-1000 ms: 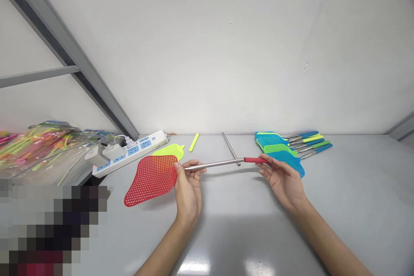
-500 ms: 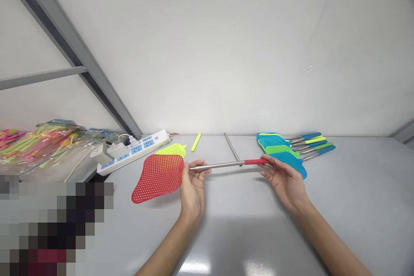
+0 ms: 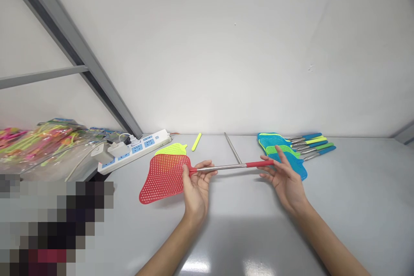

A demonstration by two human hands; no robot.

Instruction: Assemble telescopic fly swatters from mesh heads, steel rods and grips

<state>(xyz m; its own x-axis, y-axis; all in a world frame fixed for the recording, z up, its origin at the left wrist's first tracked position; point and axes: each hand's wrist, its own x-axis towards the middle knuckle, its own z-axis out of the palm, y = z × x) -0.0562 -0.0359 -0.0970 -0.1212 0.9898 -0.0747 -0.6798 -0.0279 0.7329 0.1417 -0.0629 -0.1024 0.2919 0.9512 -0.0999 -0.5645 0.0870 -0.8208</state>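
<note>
A red fly swatter [image 3: 166,179] with a perforated head, a thin steel shaft and a red grip is held level above the table. My left hand [image 3: 196,189] is closed round it at the neck, thumb in front, fingers behind the shaft. At the grip's end is my right hand [image 3: 287,181], its fingers spread and one digit raised off the red grip [image 3: 258,164], which lies against the other fingers. Behind the shaft, a loose steel rod [image 3: 232,146] lies on the table. Partly behind the red head lies a yellow-green swatter head [image 3: 171,149], with a yellow-green grip [image 3: 196,142] beside it.
Several blue and green fly swatters [image 3: 291,155] lie overlapped at the right rear. A white power strip [image 3: 139,151] with plugs stands at the left. Beyond it are plastic-bagged colourful items [image 3: 51,142] and a grey metal frame [image 3: 74,56]. A white wall backs the grey table [image 3: 355,189].
The red swatter has shifted slightly right, with my left hand still on its neck. A digit of my right hand has lifted off the grip, and the grip's end now shows.
</note>
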